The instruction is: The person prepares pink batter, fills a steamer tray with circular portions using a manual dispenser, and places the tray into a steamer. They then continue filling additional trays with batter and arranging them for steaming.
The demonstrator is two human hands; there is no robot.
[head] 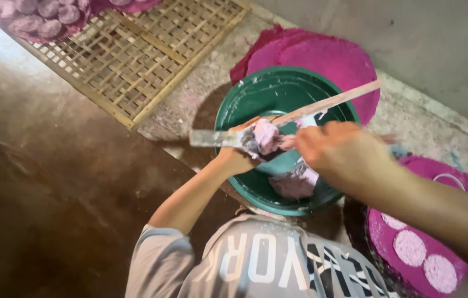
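Both hands (245,146) (333,152), fingers closed, pink dough (267,136)

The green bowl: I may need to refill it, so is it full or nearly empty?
Nearly empty. The bowl shows mostly bare green inside, with only one pink dough lump near its bottom.

A rough home workshop for handmade food, worked at floor level. Bare concrete floor (51,182) and plain wall (410,38) surround the hands; a woven bamboo drying rack (134,49) lies beyond them, and pink-stained round mats (322,58) sit behind and beside the green basin (245,105) under them.
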